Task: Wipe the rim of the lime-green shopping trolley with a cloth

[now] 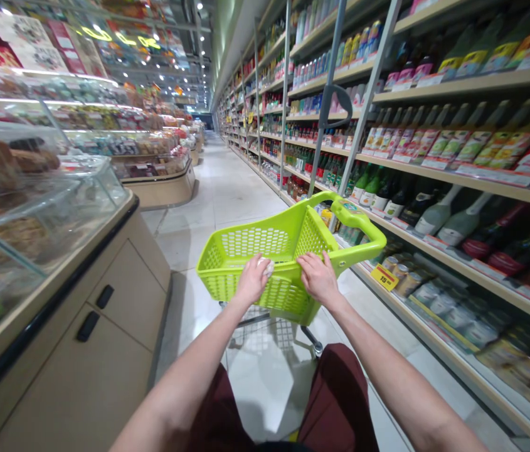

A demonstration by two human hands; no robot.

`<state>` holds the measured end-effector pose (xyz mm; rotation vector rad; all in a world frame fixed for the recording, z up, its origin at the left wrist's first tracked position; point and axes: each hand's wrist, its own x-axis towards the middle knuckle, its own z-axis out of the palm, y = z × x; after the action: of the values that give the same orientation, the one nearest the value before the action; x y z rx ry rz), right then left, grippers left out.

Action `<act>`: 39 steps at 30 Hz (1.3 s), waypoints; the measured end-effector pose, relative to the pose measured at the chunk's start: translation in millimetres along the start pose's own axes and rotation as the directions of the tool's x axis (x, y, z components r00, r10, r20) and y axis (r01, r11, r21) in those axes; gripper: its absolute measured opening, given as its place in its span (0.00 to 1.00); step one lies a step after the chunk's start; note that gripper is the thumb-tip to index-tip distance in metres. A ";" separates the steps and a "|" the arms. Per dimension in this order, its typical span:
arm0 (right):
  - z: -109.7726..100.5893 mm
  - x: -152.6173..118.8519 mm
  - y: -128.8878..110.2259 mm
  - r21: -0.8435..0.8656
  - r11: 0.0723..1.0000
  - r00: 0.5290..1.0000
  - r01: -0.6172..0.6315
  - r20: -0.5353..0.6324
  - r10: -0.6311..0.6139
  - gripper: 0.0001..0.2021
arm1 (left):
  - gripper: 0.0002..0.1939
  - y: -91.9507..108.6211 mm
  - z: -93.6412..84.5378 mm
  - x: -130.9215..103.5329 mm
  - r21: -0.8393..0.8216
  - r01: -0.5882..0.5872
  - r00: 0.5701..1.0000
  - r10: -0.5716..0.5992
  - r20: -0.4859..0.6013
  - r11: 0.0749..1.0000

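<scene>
A lime-green plastic shopping cart (255, 235) stands sideways in front of me, its handle (363, 235) pointing right. My left hand (252, 280) is closed over the near rim of the basket. A small white crumpled piece, perhaps tissue (269, 269), shows at its fingers. To the right of it, my right hand (320, 277) grips the same rim close to the handle end, with its fingers curled over the edge. The lower frame and a wheel (314, 342) show beneath the basket. Both palms' undersides are hidden.
Shelves of bottles (434, 135) and cans line the right side, with a yellow price tag (384, 277) on a low edge. At left stands a glass-topped display counter (118, 276) with packaged food. A tiled aisle (217, 182) runs ahead past more display stands (152, 188).
</scene>
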<state>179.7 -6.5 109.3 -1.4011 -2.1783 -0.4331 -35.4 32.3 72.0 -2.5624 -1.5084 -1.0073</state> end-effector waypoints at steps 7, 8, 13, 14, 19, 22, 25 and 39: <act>-2.7 2.5 -13.8 -0.003 0.995 0.995 -0.099 -0.024 0.099 0.16 | 0.19 -30.2 -12.4 -20.6 0.039 0.093 0.994 -0.090 -0.064 0.995; -2.3 4.9 -20.6 -0.001 0.993 0.993 -0.119 -0.018 0.119 0.16 | 0.19 -21.6 -8.0 -16.5 0.021 0.069 0.996 -0.068 -0.064 0.997; 5.4 9.5 -36.6 0.035 0.996 0.996 -0.079 0.037 0.077 0.18 | 0.23 6.9 8.0 -0.3 -0.089 -0.006 0.998 0.000 -0.069 0.996; 6.8 8.4 -34.8 0.039 0.997 0.997 -0.062 0.045 0.060 0.18 | 0.23 3.8 6.6 -1.8 -0.098 0.002 0.998 -0.008 -0.065 0.995; 9.0 -0.1 -20.5 0.054 0.998 0.998 -0.013 0.064 0.009 0.20 | 0.17 -46.4 -19.9 -28.1 -0.023 0.134 0.987 -0.136 -0.085 0.991; 9.4 -3.1 -19.5 0.057 0.998 0.999 0.001 0.044 -0.004 0.20 | 0.17 -71.3 -33.3 -40.0 0.004 0.258 0.957 -0.255 -0.138 0.966; 10.4 -4.1 -23.5 0.060 0.998 1.000 -0.006 0.012 0.005 0.20 | 0.22 -69.7 -32.3 -37.6 -0.034 0.337 0.928 -0.338 -0.154 0.941; 11.7 -9.5 -13.1 0.054 0.998 1.000 0.014 0.004 -0.014 0.20 | 0.15 -43.2 -25.8 -17.5 0.005 0.211 0.975 -0.210 -0.078 0.978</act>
<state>168.1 -12.9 94.4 -1.3598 -2.1883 -0.3735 -88.6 33.8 70.1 -2.3629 -1.7878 -1.0963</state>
